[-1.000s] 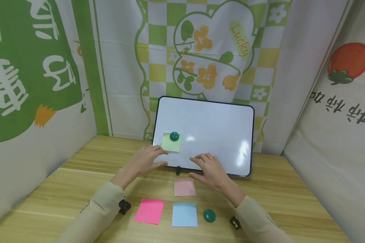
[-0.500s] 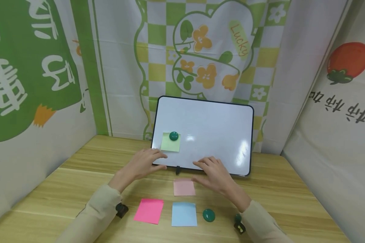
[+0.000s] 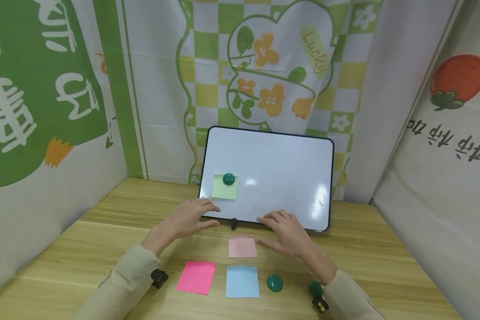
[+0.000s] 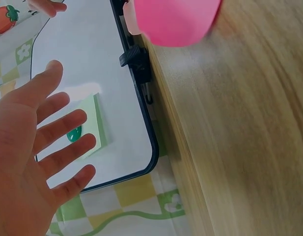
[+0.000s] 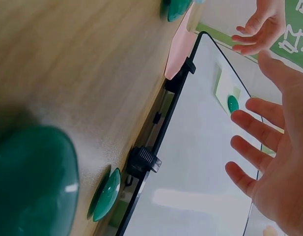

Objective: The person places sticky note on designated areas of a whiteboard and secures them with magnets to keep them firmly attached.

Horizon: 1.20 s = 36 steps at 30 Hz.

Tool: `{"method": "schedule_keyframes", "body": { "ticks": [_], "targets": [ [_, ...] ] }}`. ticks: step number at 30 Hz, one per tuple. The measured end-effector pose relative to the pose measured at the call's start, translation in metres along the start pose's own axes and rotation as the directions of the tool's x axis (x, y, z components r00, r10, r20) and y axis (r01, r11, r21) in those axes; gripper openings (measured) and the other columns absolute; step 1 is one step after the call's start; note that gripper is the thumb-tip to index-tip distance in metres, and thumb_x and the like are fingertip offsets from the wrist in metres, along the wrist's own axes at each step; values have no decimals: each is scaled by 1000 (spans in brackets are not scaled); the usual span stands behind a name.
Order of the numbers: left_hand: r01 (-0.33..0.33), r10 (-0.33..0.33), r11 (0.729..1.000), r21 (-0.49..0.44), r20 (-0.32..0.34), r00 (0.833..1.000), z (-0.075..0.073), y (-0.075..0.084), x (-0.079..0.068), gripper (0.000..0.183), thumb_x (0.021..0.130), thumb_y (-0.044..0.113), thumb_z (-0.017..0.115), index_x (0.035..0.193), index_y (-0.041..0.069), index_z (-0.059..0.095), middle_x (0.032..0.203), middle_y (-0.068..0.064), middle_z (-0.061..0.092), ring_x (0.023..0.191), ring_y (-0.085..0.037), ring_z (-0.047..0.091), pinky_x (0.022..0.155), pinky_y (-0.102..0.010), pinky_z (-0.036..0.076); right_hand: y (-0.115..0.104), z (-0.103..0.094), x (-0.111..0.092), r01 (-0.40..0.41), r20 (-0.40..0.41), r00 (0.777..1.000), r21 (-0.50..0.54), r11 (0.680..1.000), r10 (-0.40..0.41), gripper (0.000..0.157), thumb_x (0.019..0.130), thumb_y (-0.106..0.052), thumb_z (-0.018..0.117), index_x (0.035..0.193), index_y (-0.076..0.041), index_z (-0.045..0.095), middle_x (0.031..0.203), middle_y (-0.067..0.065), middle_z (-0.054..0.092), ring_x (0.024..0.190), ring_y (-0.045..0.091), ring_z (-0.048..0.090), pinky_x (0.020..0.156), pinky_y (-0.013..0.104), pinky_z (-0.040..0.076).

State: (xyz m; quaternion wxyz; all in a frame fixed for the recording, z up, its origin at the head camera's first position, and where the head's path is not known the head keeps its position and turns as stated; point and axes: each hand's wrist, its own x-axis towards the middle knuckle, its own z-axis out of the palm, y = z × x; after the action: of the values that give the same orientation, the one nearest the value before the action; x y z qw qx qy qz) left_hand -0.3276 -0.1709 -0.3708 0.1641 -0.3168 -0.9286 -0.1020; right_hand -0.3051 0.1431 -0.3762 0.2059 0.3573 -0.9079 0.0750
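Observation:
My left hand (image 3: 186, 218) is held in front of the whiteboard's (image 3: 280, 173) lower left corner, fingers spread and relaxed, holding nothing. My right hand (image 3: 286, 233) is likewise relaxed and holds nothing, near the board's lower edge and right of a pale pink sticky note (image 3: 242, 246). On the board, a round green magnet (image 3: 229, 179) sits over the top of a light green sticky note (image 3: 224, 189). A bright pink note (image 3: 196, 278) and a light blue note (image 3: 242, 282) lie on the table between my forearms. Right of the blue note lies another green magnet (image 3: 274, 283).
A further green magnet (image 3: 315, 289) lies beside my right sleeve, partly covered. The whiteboard leans back on black clip feet (image 4: 137, 64) on the wooden table (image 3: 84, 249). Printed cloth (image 3: 208, 66) hangs behind and on both sides.
Both hands have drawn back slightly towards me and a little apart, the right one more. The green magnet by my right sleeve has come into view. The notes stay in place.

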Motion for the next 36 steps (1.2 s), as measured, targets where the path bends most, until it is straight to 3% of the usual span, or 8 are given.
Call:
{"method": "schedule_keyframes", "body": {
  "ticks": [4,8,12,18,28,36],
  "targets": [
    [-6,6,1000,-8,7,1000,0,1,-1,42,88,48,59,118,20,63,117,2,62,112,-20,56,93,-45,45,0,-1,-3,4,9,1000,13,1000,-4,56,84,-57,59,127,-23,59,119,-2,60,111,19,50,92,41,40],
    [-6,6,1000,-8,25,1000,-1,1,-3,49,87,56,53,118,20,64,117,3,62,111,-19,56,93,-44,44,0,-3,-5,1,27,1000,22,1000,-1,57,82,-59,59,126,-23,59,118,-3,60,111,18,50,92,41,40],
    [-7,7,1000,-16,39,999,-2,2,-5,58,87,64,45,118,19,64,116,4,62,110,-18,56,93,-44,44,1,-4,-7,-9,49,999,25,1000,8,62,82,-66,53,127,-24,59,119,-4,59,111,16,49,93,41,40],
    [-28,29,999,-18,33,999,-2,3,-5,58,87,65,43,117,20,64,114,5,62,106,-15,57,91,-41,46,4,-7,-10,-9,67,998,43,999,6,71,81,-75,41,127,-24,58,118,-6,59,112,15,48,94,42,40],
    [-47,50,997,-63,56,997,-3,2,-6,58,86,66,42,114,21,65,108,7,63,98,-11,60,84,-34,48,9,-9,-10,30,119,992,87,996,-40,67,81,-69,51,127,-20,59,116,-5,59,110,15,49,93,40,41],
    [0,21,988,-153,137,990,-5,1,-8,52,86,61,50,115,20,65,111,3,65,101,-17,61,85,-38,48,11,-9,-13,51,188,979,125,991,-74,56,81,-55,63,125,-20,60,116,-6,59,110,14,49,94,40,40]
  ]
}}
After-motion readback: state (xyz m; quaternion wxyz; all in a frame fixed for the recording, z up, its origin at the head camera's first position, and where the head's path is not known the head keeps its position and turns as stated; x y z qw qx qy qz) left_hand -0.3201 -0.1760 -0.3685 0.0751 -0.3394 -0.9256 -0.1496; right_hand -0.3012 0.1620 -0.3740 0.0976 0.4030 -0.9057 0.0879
